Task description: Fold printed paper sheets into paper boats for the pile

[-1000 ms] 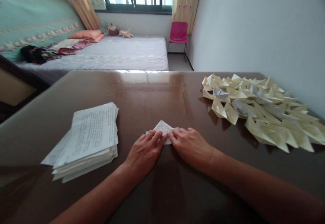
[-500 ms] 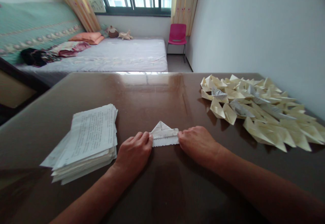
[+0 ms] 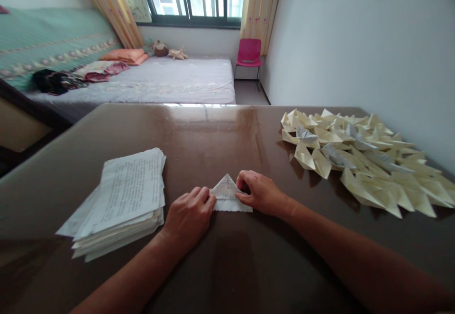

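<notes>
A partly folded sheet of paper (image 3: 226, 187) with a pointed top and a flat strip along its lower edge lies on the brown table between my hands. My left hand (image 3: 192, 209) is closed on its left end, fingertips pressed to the paper. On the opposite side, my right hand (image 3: 261, 193) pinches the right slope near the base of the point, thumb in front and curled fingers behind. To the left of my left hand rests a stack of printed sheets (image 3: 128, 186). Many folded paper boats (image 3: 373, 176), mostly cream with some printed white ones, cover the table's right side.
The glossy table (image 3: 192, 143) reaches to a far edge, beyond which stands a bed (image 3: 185, 79) with pillows and soft toys. A pink chair (image 3: 249, 53) is under the window side by the white wall (image 3: 341, 39), which runs along the right.
My right hand has moved from the paper's right end up and inward onto its sloping edge. The strip's right end no longer sticks out over the slope. My left hand stays at the left end.
</notes>
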Motion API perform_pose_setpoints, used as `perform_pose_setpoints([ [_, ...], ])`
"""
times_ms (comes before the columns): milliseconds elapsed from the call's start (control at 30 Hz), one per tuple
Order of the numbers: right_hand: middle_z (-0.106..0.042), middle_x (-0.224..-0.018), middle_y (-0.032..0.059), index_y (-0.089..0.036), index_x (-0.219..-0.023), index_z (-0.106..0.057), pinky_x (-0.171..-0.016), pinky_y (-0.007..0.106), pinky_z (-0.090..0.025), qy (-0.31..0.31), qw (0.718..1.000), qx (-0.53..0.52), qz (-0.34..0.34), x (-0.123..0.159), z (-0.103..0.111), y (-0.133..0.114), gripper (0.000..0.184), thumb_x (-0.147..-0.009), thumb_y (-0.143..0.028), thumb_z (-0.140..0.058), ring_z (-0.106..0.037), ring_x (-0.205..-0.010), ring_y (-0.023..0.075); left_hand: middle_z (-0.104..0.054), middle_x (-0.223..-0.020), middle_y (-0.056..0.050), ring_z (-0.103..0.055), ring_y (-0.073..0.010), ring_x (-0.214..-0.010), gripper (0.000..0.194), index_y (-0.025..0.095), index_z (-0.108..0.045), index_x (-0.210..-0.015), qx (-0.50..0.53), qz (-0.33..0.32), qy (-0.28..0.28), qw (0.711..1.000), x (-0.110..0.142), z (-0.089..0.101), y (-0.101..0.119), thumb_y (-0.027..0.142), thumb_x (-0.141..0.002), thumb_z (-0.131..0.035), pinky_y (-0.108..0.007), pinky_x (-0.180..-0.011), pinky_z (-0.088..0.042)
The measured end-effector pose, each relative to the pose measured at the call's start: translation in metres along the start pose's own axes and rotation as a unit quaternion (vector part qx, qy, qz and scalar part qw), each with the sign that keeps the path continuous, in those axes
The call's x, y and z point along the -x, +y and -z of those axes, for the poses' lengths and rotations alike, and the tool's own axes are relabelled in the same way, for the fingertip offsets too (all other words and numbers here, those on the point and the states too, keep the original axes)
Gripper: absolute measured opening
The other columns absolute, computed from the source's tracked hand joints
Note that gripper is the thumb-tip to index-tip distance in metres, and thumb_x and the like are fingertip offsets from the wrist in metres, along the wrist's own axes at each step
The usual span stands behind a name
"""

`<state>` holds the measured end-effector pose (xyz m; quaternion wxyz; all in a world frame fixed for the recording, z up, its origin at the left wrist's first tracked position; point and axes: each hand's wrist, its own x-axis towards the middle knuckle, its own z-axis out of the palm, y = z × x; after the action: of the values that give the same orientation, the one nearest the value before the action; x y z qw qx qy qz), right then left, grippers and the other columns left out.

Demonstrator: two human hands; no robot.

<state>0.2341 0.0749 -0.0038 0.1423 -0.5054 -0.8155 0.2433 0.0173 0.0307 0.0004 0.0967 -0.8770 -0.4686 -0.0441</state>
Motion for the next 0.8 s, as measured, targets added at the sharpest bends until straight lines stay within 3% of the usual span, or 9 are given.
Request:
perform_pose_setpoints([
  [167, -0.061, -0.074, -0.0028, -0.02, -0.092, -0.059, -0.059, 0.021, -0.036, 0.029, 0.997, -0.075, -0.009, -0.006, 0.001, 0.007, 0.01, -0.083, -0.023, -0.054, -0.051, -0.063, 0.0099, -0.06, -0.08, -0.004, -0.055, -0.0189, -0.075, 0.014, 0.019, -0.063, -0.084, 0.008, 0.006, -0.001, 1.0, 0.001, 0.0, -0.001, 0.012, -0.085, -0.05, -0.03, -0.063, -0.043],
  [267, -0.061, -0.073, -0.0022, -0.019, -0.091, -0.062, -0.06, 0.021, -0.039, 0.08, 0.993, -0.082, -0.026, -0.013, 0.008, 0.018, 0.014, -0.083, -0.023, -0.052, -0.052, -0.062, 0.0103, -0.063, -0.086, -0.004, -0.056, -0.018, -0.079, 0.016, 0.021, -0.063, -0.095, 0.028, -0.005, 0.018, 0.999, 0.001, -0.003, -0.003, 0.016, -0.088, -0.049, -0.028, -0.064, -0.044],
  [367, -0.064, -0.079, 0.0007, -0.018, -0.101, -0.061, -0.066, 0.024, -0.043, 0.167, 0.985, -0.042, -0.031, -0.013, 0.021, 0.017, 0.02, -0.084, -0.023, -0.051, -0.055, -0.066, 0.0128, -0.064, -0.095, -0.004, -0.058, -0.0173, -0.085, 0.023, 0.022, -0.06, -0.109, 0.057, -0.006, 0.074, 0.996, 0.0, -0.005, -0.004, 0.02, -0.092, -0.046, -0.027, -0.067, -0.047],
  [467, -0.067, -0.098, 0.008, -0.017, -0.116, -0.057, -0.085, 0.033, -0.042, 0.246, 0.963, 0.074, 0.079, 0.001, 0.032, -0.004, 0.028, -0.089, -0.019, -0.047, -0.058, -0.088, 0.0187, -0.061, -0.112, -0.007, -0.057, -0.0179, -0.096, 0.032, 0.022, -0.053, -0.124, 0.089, 0.008, 0.166, 0.982, -0.002, -0.003, -0.001, 0.022, -0.092, -0.05, -0.027, -0.079, -0.049],
  [533, -0.066, -0.106, 0.0095, -0.018, -0.126, -0.052, -0.087, 0.037, -0.04, 0.219, 0.949, 0.136, 0.183, 0.015, 0.034, -0.024, 0.034, -0.092, -0.022, -0.046, -0.057, -0.094, 0.0211, -0.057, -0.121, -0.011, -0.055, -0.0198, -0.104, 0.041, 0.02, -0.047, -0.13, 0.11, 0.019, 0.22, 0.969, -0.003, 0.0, 0.002, 0.024, -0.09, -0.055, -0.03, -0.087, -0.049],
  [633, -0.067, -0.104, 0.0083, -0.018, -0.127, -0.051, -0.083, 0.036, -0.04, 0.161, 0.925, 0.172, 0.299, 0.031, 0.028, -0.047, 0.034, -0.094, -0.021, -0.044, -0.057, -0.09, 0.0197, -0.059, -0.118, -0.012, -0.055, -0.0215, -0.103, 0.041, 0.02, -0.049, -0.129, 0.153, 0.01, 0.243, 0.958, -0.002, 0.004, 0.005, 0.025, -0.088, -0.057, -0.033, -0.089, -0.048],
  [733, -0.067, -0.108, 0.0055, -0.021, -0.125, -0.052, -0.085, 0.033, -0.04, 0.152, 0.91, 0.143, 0.358, 0.033, 0.019, -0.05, 0.031, -0.096, -0.019, -0.042, -0.057, -0.095, 0.0168, -0.065, -0.101, -0.007, -0.057, -0.0191, -0.089, 0.024, 0.023, -0.06, -0.112, 0.22, -0.024, 0.232, 0.947, 0.0, 0.006, 0.004, 0.023, -0.088, -0.054, -0.032, -0.08, -0.05],
  [800, -0.065, -0.114, 0.0058, -0.022, -0.125, -0.051, -0.089, 0.033, -0.039, 0.171, 0.92, 0.105, 0.336, 0.027, 0.016, -0.044, 0.03, -0.096, -0.024, -0.045, -0.055, -0.103, 0.0167, -0.065, -0.096, -0.005, -0.056, -0.0173, -0.083, 0.019, 0.023, -0.063, -0.104, 0.266, -0.017, 0.235, 0.935, 0.001, 0.007, 0.0, 0.02, -0.088, -0.053, -0.03, -0.075, -0.049],
])
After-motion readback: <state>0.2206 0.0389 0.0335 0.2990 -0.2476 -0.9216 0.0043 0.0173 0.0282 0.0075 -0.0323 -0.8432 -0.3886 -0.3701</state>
